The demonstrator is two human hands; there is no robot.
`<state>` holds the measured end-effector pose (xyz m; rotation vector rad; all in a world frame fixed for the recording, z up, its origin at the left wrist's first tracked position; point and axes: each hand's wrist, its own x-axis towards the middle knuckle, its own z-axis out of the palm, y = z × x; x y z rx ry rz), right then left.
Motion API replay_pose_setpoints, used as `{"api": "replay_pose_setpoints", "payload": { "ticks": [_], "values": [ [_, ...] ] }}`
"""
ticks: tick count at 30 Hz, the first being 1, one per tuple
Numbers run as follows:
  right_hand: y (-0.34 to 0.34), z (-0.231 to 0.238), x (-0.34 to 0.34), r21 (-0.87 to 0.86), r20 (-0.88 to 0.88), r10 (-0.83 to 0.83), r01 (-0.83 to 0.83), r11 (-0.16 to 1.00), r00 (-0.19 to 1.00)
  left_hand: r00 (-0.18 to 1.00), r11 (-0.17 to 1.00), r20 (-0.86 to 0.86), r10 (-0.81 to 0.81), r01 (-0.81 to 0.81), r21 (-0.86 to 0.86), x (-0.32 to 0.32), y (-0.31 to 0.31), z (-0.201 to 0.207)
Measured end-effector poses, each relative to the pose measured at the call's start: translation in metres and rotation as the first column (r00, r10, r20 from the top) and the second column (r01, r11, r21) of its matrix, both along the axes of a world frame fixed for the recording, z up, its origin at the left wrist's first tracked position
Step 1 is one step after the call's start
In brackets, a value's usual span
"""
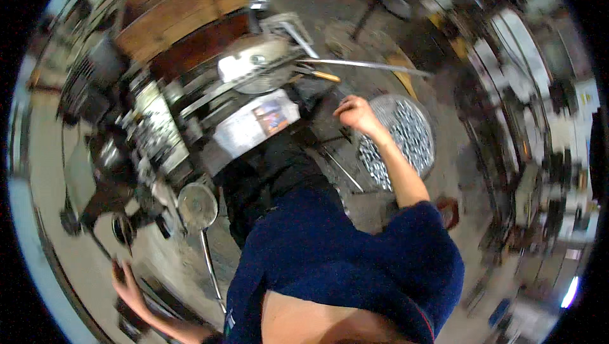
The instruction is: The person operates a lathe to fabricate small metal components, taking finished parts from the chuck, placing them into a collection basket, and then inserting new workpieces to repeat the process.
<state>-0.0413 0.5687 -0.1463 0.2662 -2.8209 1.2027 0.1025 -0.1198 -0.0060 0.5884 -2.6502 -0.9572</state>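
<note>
My left hand (130, 290) is stretched out at the lower left with its fingers apart, holding nothing. It is near a round dark object (124, 228) and a dark bench-like thing. In front of me on the right, my right hand (355, 115) is closed, its fingers curled; what they hold, if anything, is hidden. That forearm passes over a large round tray (429, 129) heaped with small shiny metal parts (406, 134). Ahead of my lap lies a printed sheet (244, 129) with a coloured picture, on the machine's front edge.
A machine (254, 58) with a pale plate and a wooden box (184, 17) stands ahead. A long metal bar (374, 65) and a yellow-handled tool (327, 76) jut to the right. A round pan-shaped disc on a metal rod (198, 207) is at my left. Cluttered shelves (526, 90) line the right.
</note>
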Motion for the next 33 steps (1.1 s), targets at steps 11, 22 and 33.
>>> {"api": "replay_pose_setpoints", "payload": {
  "ticks": [11,22,33],
  "values": [
    [-0.314,0.156,-0.010,-0.256,-0.446,0.632,-0.767,0.588,0.634,0.831,0.348,-0.278,-0.482,0.472,0.810,-0.104,0.198,0.003],
    [-0.334,0.152,-0.022,0.128,-0.404,0.782,-0.817,0.562,0.475,0.877,0.547,-0.248,-0.411,0.455,0.702,-0.100,0.173,0.004],
    [-0.410,0.183,-0.092,0.523,-0.285,0.856,-0.678,0.517,0.432,0.962,0.803,-0.260,0.088,0.086,0.589,-0.062,0.074,0.032]
  ]
}}
